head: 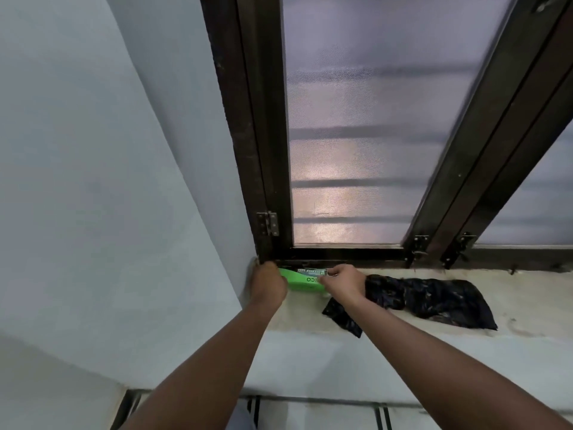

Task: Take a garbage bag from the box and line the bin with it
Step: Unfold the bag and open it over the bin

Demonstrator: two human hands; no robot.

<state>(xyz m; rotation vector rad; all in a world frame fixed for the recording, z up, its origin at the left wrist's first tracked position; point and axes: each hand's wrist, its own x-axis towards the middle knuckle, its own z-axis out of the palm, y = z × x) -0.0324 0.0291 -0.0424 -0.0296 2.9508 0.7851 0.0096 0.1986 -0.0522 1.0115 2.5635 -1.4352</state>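
A green garbage-bag box (305,280) lies on the pale window sill (511,293), tight against the dark window frame in the left corner. My left hand (267,283) grips the box's left end. My right hand (344,282) is closed on the box's right end, fingers at its top edge. A black garbage bag (434,301), crumpled and partly unfolded, lies flat on the sill just right of my right hand, one corner hanging over the sill's front edge. No bin is in view.
A dark-framed window with a mesh screen (356,150) rises right behind the box. A pale wall (108,181) closes off the left side. Tiled floor (310,414) shows below the sill.
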